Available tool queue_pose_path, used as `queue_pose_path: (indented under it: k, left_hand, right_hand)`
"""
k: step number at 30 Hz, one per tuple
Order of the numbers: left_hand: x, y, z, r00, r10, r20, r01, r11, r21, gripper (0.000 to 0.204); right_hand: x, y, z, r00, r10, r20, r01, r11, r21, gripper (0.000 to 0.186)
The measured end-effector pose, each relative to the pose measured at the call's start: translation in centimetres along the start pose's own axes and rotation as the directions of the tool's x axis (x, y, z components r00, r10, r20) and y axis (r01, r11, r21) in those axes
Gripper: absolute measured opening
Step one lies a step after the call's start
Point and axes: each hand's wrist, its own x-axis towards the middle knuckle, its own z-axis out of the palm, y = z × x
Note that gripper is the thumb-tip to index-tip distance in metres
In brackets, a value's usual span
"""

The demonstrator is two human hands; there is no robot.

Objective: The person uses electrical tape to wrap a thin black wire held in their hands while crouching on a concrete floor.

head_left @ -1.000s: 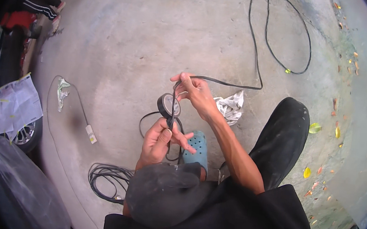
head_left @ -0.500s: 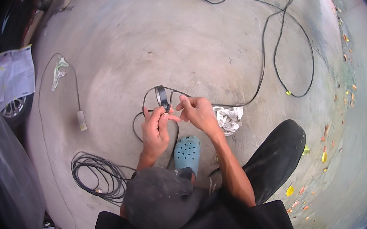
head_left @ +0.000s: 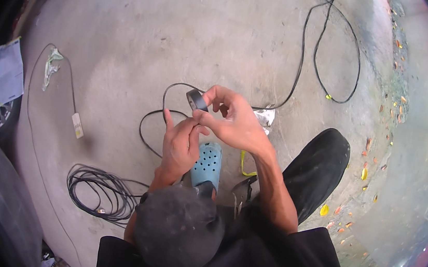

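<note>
My right hand [head_left: 236, 119] grips a roll of black tape [head_left: 197, 100] between thumb and fingers. Just below it, my left hand [head_left: 179, 145] is closed in a pinch on a thin black cable [head_left: 164, 96], its fingertips close to the right thumb. The cable loops out beyond both hands and runs off to the right across the floor. The exact spot under the left fingertips is hidden. Under the hands shows a light-blue clog [head_left: 207, 165] on my foot. A crumpled white cloth [head_left: 264, 118] lies partly behind my right wrist.
A coil of black cable [head_left: 98, 194] lies on the concrete at left. Farther left are a white power strip [head_left: 77, 125] on a cord and a pale rag [head_left: 52, 68]. Paper sheets [head_left: 3, 77] hang over a wheel [head_left: 2, 115]. Fallen leaves [head_left: 364, 174] dot the right side.
My right hand has moved left and taken hold of the tape roll, which was by the left fingers. The view has shifted, so floor items sit slightly higher and farther left.
</note>
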Motion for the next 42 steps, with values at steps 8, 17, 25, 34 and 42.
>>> queue_pose_path:
  k: [8,17,25,34,42]
  left_hand:
    - [-0.6,-0.9,0.1,0.955,-0.27,0.121,0.289,0.94,-0.179,0.018]
    - [-3.3,-3.8,2.5,0.825,-0.422,0.376,0.547,0.433,-0.716,0.015]
    - [-2.8,-2.4,2.3,0.774,-0.519,0.363,0.553,0.275,-0.786,0.014]
    - [-3.2,-3.4,2.7,0.807,-0.508,0.3,0.501,0.32,-0.804,0.012]
    - [-3.1,-1.4,2.5,0.716,-0.586,0.379,0.548,0.136,-0.825,0.015]
  right_hand:
    - [-2.5,0.1,0.4,0.993,0.068,-0.096,-0.095,0.945,-0.314,0.033]
    - [-3.0,3.2,2.5,0.994,0.009,-0.108,-0.06,0.874,-0.482,0.031]
    - [-3.8,4.3,3.6,0.998,-0.023,-0.057,-0.014,0.821,-0.57,0.034]
    - [-3.6,4.8,4.3,0.969,-0.23,-0.086,0.152,0.837,-0.526,0.022]
    - [-4.6,5.4,4.6,0.967,-0.229,-0.112,0.155,0.878,-0.452,0.024]
